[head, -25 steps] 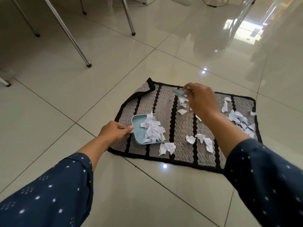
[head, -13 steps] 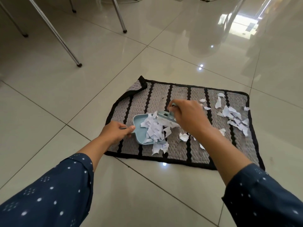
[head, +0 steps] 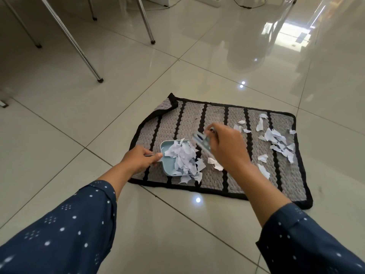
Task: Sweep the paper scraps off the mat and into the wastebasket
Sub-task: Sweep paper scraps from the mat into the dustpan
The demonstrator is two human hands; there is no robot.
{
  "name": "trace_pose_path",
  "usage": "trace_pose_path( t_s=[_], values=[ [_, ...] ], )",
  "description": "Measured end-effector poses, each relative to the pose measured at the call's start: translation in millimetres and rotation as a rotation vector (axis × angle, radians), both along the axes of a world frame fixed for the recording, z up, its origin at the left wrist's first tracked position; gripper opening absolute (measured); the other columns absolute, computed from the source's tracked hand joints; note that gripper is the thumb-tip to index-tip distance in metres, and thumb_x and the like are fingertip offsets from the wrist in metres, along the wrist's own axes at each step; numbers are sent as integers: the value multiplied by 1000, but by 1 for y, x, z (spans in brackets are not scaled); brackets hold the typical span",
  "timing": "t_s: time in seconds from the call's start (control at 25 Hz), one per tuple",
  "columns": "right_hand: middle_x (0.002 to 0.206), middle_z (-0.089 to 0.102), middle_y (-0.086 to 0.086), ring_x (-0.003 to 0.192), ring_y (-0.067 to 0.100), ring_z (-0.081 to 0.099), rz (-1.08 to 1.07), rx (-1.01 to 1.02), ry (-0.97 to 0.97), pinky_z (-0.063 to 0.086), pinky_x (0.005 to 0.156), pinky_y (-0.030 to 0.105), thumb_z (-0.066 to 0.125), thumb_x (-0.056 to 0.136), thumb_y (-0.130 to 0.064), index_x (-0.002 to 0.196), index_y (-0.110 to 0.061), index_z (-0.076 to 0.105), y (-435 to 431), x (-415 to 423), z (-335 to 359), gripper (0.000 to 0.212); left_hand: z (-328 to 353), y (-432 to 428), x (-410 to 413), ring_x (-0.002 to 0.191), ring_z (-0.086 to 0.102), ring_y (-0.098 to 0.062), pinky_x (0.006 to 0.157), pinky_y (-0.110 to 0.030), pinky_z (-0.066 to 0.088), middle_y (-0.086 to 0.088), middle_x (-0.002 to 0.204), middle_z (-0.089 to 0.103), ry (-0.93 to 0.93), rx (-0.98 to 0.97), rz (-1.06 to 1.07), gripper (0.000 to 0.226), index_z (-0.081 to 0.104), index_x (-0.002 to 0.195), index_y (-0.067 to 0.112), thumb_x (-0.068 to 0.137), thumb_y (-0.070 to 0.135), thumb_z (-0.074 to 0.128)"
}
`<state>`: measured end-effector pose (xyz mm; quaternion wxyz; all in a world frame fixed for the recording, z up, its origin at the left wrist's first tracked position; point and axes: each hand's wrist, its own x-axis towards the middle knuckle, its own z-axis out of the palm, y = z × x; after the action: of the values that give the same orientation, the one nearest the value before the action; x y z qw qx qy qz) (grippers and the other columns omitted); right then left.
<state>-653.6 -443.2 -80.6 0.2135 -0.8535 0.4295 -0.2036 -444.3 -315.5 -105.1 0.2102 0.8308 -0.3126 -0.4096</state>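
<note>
A grey mat with black stripes lies on the tiled floor. My left hand grips the handle of a small light-blue dustpan resting on the mat's left part. A heap of white paper scraps fills the pan and spills over its mouth. My right hand holds a small light-blue brush just right of the pan's mouth. More loose scraps lie scattered on the mat's right side. No wastebasket is in view.
Slanted metal table legs stand on the glossy tiles at the upper left. A white power strip with cables lies at the top edge. The mat's far left corner is folded over.
My right hand swept the brush from the mat's middle leftward to the dustpan's mouth, pushing scraps into the pan. The heap in the pan has grown. My left hand kept the pan in place.
</note>
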Motion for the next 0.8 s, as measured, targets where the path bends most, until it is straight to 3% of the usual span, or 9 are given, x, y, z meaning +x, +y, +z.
trace_pose_path(
  t_s=[0.08, 0.16, 0.36, 0.44, 0.48, 0.56, 0.64, 0.72, 0.8],
  values=[
    [81, 70, 6, 62, 18, 62, -94, -37, 0, 53, 58, 29, 49, 100, -17, 95, -8, 69, -8, -10, -1, 22, 3, 1, -3, 110, 60, -38, 78, -36, 48, -21, 116, 66, 0, 6, 7, 39, 77, 90, 10, 87, 47, 64],
    [79, 69, 4, 64, 18, 62, -64, -34, 32, 54, 62, 31, 48, 100, -19, 94, -9, 67, 0, -7, -8, 23, 6, 1, -6, 117, 55, -40, 90, -45, 51, -24, 123, 60, 1, 18, 5, 40, 75, 89, 8, 88, 46, 63],
    [70, 62, 3, 57, 20, 57, 27, -73, 21, 50, 55, 37, 47, 100, -22, 86, -10, 61, 27, 17, -13, 23, 4, 2, -10, 121, 50, -44, 98, -51, 46, -28, 125, 56, 24, 37, 7, 36, 72, 84, 11, 89, 45, 62],
    [70, 64, 6, 59, 23, 58, 12, -53, -21, 52, 58, 41, 48, 99, -21, 86, -8, 62, 24, 17, -10, 23, 4, 2, -9, 105, 58, -42, 89, -50, 51, -26, 107, 63, 54, 28, 18, 36, 70, 77, 12, 89, 45, 63],
    [70, 65, 6, 60, 24, 59, 6, -44, -31, 52, 59, 42, 49, 99, -19, 87, -7, 63, 23, 18, -9, 22, 4, 3, -8, 84, 63, -36, 75, -44, 54, -22, 87, 65, 74, 21, 22, 37, 69, 72, 13, 88, 45, 63],
    [70, 66, 6, 61, 24, 60, 2, -27, -34, 52, 61, 41, 50, 98, -19, 88, -7, 65, 24, 20, -5, 22, 3, 4, -7, 52, 44, -14, 50, -26, 39, -2, 54, 49, 94, 19, 22, 38, 66, 63, 16, 89, 44, 63],
    [70, 67, 6, 58, 21, 59, 6, -8, -43, 52, 57, 37, 51, 99, -18, 86, -6, 65, 22, 21, -1, 22, 1, 4, -6, 49, 35, -9, 47, -23, 30, 5, 50, 42, 96, 18, 34, 37, 67, 64, 15, 88, 43, 63],
    [73, 69, 7, 52, 13, 55, 2, 31, -56, 46, 46, 18, 51, 99, -15, 88, -6, 66, 15, 16, 4, 20, -2, 4, -6, 49, 35, -10, 46, -23, 31, 5, 51, 42, 94, 13, 47, 37, 71, 70, 13, 87, 45, 64],
    [75, 67, 6, 51, 5, 51, -57, 53, -63, 43, 42, 14, 51, 99, -11, 93, -2, 67, 2, -1, 10, 19, -4, 5, -2, 51, 37, -12, 48, -23, 32, 3, 53, 43, 87, 3, 52, 40, 75, 78, 9, 86, 47, 65]
  ],
)
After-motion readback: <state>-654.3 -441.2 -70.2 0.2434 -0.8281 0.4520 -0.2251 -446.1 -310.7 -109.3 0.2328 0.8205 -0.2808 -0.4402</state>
